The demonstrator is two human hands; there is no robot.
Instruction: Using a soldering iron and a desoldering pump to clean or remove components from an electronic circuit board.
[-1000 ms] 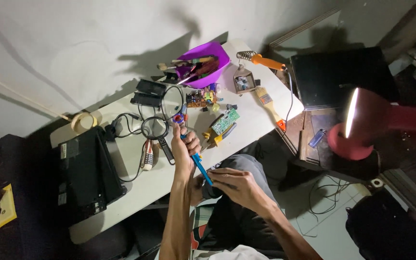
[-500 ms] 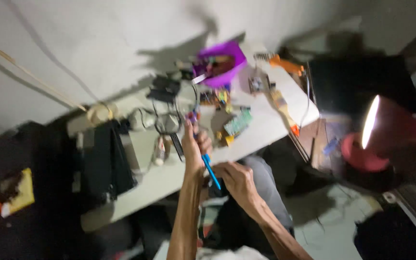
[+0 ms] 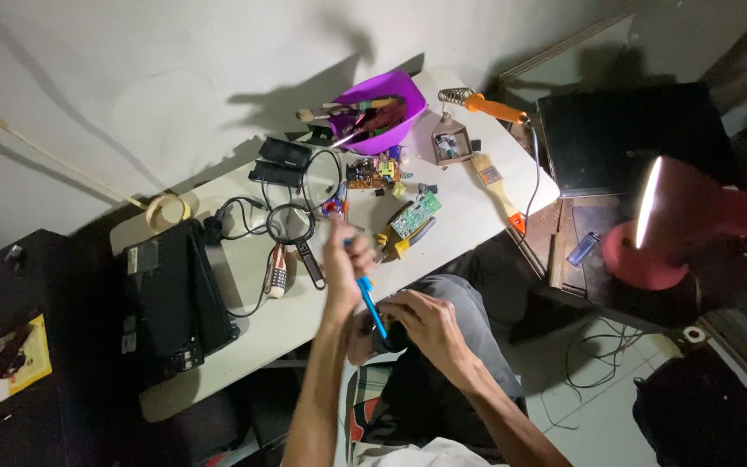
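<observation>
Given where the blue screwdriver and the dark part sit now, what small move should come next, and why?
Probably steady the dark part and seat the tip before turning. The left hand grips the blue screwdriver angled down toward it; the right hand cups it over the lap, off the table.

a home electronics repair bench: circuit boards (image 3: 415, 214), a soldering iron (image 3: 486, 105), and a magnifier (image 3: 291, 225) crowd the frame's centre table (image 3: 244, 346).
</observation>
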